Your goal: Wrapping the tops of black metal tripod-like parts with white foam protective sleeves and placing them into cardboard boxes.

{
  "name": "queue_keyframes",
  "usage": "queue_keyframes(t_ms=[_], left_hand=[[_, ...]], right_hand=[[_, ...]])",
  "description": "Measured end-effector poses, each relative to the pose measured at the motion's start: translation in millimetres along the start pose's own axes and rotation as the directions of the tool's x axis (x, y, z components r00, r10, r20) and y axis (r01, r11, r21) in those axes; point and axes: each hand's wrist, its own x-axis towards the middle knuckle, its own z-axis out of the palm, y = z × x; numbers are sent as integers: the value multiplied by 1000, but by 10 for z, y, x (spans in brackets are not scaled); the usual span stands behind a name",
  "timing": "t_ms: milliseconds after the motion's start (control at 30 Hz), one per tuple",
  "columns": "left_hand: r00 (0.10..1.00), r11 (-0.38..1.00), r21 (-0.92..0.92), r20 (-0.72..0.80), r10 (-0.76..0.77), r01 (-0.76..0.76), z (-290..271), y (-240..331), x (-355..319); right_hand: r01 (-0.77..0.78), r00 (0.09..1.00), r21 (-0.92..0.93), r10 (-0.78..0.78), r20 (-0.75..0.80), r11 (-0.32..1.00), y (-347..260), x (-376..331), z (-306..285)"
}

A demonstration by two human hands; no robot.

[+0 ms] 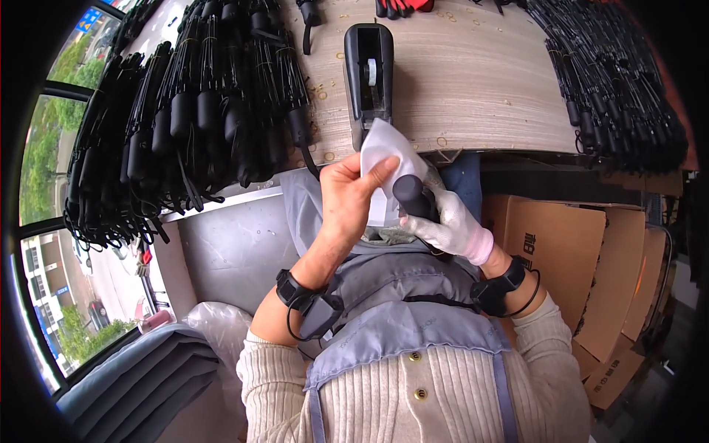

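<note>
One black tape dispenser at twelve o'clock on the tabletop. One white slip and one black handle at centre. Two heaps of black folded umbrellas, at ten o'clock and two o'clock; too many to count. Three cardboard boxes at four o'clock.

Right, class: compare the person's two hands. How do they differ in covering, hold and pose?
The left hand is bare; the right hand wears a white glove. The left hand pinches a white paper sheet with its thumb; the right hand wraps around a black cylindrical handle. Both wear black wrist straps and meet at the table edge.

Both hands raised (fingers curled)
</note>
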Motion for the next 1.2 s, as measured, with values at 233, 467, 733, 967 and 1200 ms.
queue_keyframes(t_ms=[233, 467, 733, 967, 1200], left_hand=[[1000, 1000, -21, -12, -1, 1, 6, 210, 178], [960, 999, 28, 276, -47, 40, 161, 98, -125], [899, 946, -153, 386, -208, 285, 231, -335, -248], [994, 971, 230, -64, 85, -68, -408, 289, 97], [996, 818, 569, -33, -80, 85, -182, 582, 709]], right_hand=[[-203, 977, 18, 201, 77, 979, -56, -34, -42], [77, 996, 120, -81, 23, 990, -9, 0, -316], [-148, 945, 365, 22, 326, 919, -89, 161, -598], [-208, 977, 419, 210, 42, 884, 372, 31, -311], [-305, 942, 266, 249, 223, 914, 24, 265, -282]])
